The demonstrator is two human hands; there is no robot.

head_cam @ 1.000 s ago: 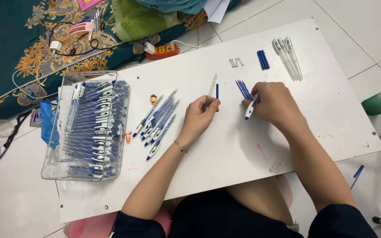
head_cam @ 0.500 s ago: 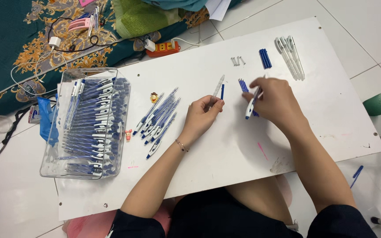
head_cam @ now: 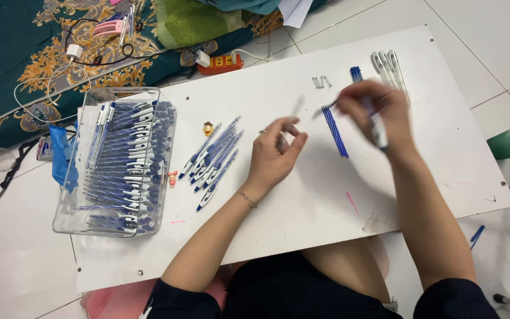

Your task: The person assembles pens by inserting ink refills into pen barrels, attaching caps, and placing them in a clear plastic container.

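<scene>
My left hand (head_cam: 275, 152) is raised over the white board (head_cam: 326, 207) and pinches a thin pale pen barrel (head_cam: 297, 108), blurred by motion. My right hand (head_cam: 373, 106) is to its right, above a small row of loose blue refills (head_cam: 335, 131). It grips a white pen part (head_cam: 379, 133), and a thin refill tip (head_cam: 324, 109) sticks out to its left. Several finished blue-and-white pens (head_cam: 213, 156) lie in a fan left of my left hand.
A clear plastic tray (head_cam: 66, 212) full of pens stands at the board's left end. Small springs (head_cam: 321, 81), blue pieces (head_cam: 356, 73) and white barrels (head_cam: 388, 64) lie at the far edge. Two tiny figurines (head_cam: 209, 128) sit near the pens. An orange power strip (head_cam: 222, 62) lies behind.
My right hand has lifted off the board and shifted right and farther away, uncovering the blue refills. My left hand has risen a little with the barrel.
</scene>
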